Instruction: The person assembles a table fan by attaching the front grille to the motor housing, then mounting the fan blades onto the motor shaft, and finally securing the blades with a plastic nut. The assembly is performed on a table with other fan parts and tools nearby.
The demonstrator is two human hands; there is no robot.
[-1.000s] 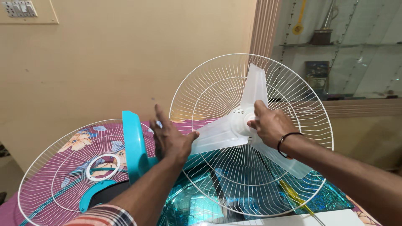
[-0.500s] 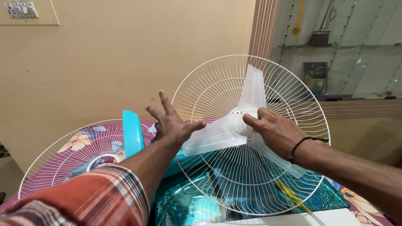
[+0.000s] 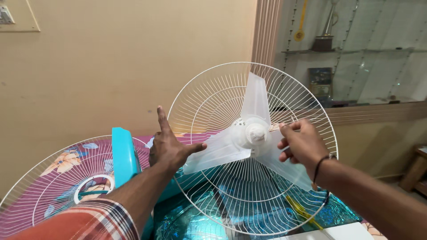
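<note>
A translucent three-bladed fan blade (image 3: 255, 111) sits on the hub in front of a white wire rear guard (image 3: 213, 95) that stands tilted toward me. My left hand (image 3: 168, 144) is at the guard's left rim, fingers spread, thumb touching the tip of the left blade. My right hand (image 3: 301, 143) hovers just right of the hub, fingers curled, its fingertips near the right blade; it holds nothing that I can see. The teal fan body (image 3: 123, 155) sits behind and left of the guard.
A second white wire guard (image 3: 58, 178) with a teal centre ring lies on a purple flowered cloth at left. Shiny teal wrapping (image 3: 195, 222) lies under the fan. A yellow-handled screwdriver (image 3: 304, 211) lies at lower right. A glass cabinet with shelves stands at back right.
My right hand has come off the hub and drawn back to the right. The left hand lifted and spread, thumb still on the blade. The view shifted slightly right.
</note>
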